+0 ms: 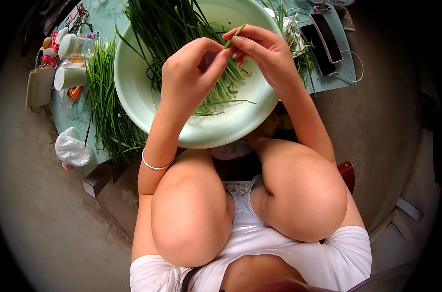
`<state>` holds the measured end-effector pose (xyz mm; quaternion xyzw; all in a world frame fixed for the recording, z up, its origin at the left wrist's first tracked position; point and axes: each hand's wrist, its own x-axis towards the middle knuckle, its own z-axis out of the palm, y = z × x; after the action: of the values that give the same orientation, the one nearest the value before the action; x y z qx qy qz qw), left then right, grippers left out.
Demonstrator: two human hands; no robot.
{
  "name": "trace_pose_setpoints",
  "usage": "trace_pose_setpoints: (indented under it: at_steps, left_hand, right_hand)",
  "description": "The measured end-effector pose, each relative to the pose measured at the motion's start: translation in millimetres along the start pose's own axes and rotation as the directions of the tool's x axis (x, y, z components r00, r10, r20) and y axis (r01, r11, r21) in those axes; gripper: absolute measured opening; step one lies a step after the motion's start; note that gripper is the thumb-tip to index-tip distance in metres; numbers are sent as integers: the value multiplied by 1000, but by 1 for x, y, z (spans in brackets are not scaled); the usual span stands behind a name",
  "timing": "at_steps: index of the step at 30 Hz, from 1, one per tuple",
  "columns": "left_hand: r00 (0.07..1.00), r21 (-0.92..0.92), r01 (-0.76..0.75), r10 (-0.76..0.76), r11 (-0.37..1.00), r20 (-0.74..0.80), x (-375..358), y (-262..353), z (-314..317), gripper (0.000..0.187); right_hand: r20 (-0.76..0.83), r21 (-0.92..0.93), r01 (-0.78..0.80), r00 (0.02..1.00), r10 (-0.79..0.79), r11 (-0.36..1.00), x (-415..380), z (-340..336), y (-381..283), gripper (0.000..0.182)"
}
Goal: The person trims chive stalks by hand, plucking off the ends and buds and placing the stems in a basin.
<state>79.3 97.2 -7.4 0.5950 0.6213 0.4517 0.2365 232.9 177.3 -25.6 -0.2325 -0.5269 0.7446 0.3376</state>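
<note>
Above a pale green basin [133, 104], both hands meet at a short green garlic chive stalk [234, 36]. My left hand [189, 73] pinches its lower end between thumb and fingertips. At the upper end, the thumb and index finger of my right hand [262, 51] close on it, with the other fingers curled. A large bunch of garlic chives [157, 29] lies in the basin, partly hidden behind my left hand. Pale cut-looking stalk ends [226, 92] spread over the basin's floor under the hands.
More garlic chives [109, 97] lie left of the basin on the light blue table [97, 158]. White cups [70, 78] and a crumpled white plastic bag [73, 147] are further left. At right lie a phone [325, 39], a white cable [361, 68] and loose greens [306, 68].
</note>
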Motion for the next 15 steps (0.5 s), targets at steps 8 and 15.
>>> trace_pose_setpoints:
  at_steps: [8,15]
  left_hand:
    - [999,8,-35,35,999,-3,0,-1,0,13]
    - [1000,-10,-24,24,1000,-16,0,-2,1,12]
  right_hand:
    - [19,64,-22,1000,21,998,1,-4,1,22]
    - [-6,-20,-27,1000,27,999,0,0,-1,25]
